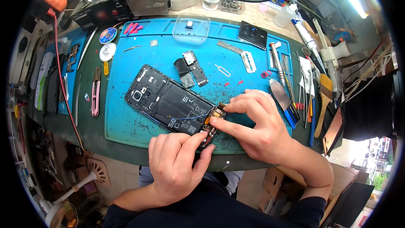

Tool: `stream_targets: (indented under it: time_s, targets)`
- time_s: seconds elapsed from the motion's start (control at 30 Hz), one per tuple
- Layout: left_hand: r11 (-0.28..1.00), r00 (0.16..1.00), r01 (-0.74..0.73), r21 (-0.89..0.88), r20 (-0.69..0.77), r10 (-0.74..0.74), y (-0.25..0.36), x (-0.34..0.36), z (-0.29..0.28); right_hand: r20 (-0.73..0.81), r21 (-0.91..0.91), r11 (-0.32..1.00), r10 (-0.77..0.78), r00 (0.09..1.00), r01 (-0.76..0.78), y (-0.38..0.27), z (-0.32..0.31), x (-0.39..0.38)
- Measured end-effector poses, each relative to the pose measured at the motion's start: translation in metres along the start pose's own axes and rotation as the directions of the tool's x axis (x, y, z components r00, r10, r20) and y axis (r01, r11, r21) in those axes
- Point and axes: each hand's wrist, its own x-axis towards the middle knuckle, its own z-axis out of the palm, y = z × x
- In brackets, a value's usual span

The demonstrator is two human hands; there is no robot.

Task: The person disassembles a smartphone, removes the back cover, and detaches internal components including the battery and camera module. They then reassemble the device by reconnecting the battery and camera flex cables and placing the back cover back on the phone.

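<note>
An opened black smartphone [168, 103] lies face down and slanted on the blue work mat [126, 122], its back cover off and its battery and camera showing. My left hand [177, 164] pinches the phone's lower end from the near side. My right hand [257, 124] presses thumb and forefinger on a small orange-and-black part [218, 110] at that same end. Removed black inner parts [190, 69] lie on the mat just beyond the phone.
A clear plastic box [191, 28] and a black camera-cover piece [253, 34] sit at the mat's far edge. Pink tweezers [95, 93] lie left. Spatulas, brushes and screwdrivers [295, 88] crowd the right side. A SIM pin [222, 70] lies mid-mat.
</note>
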Motion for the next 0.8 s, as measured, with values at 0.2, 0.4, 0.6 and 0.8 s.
stream_targets:
  time_s: [0.2,0.4,0.6,0.8]
  targets:
    - [1.0,1.0,0.011,-0.007,-0.007,-0.011,0.0009,0.0009,0.0005,0.004,0.009,1.0,0.004,1.0,-0.004,0.0008,-0.0003,-0.0008]
    - [1.0,1.0,0.008,-0.015,-0.003,-0.008,-0.0001,0.0017,0.0012,0.007,0.008,1.0,-0.018,1.0,0.018,0.001,-0.0025,0.0011]
    - [1.0,1.0,-0.017,-0.023,0.003,0.017,-0.0008,0.0024,-0.0003,-0.014,0.019,1.0,0.019,1.0,-0.019,0.0002,-0.0031,-0.0002]
    - [1.0,1.0,-0.026,-0.01,0.004,0.026,-0.0014,0.0024,-0.0005,-0.036,-0.018,1.0,-0.008,0.999,0.007,0.0007,-0.0059,-0.0021]
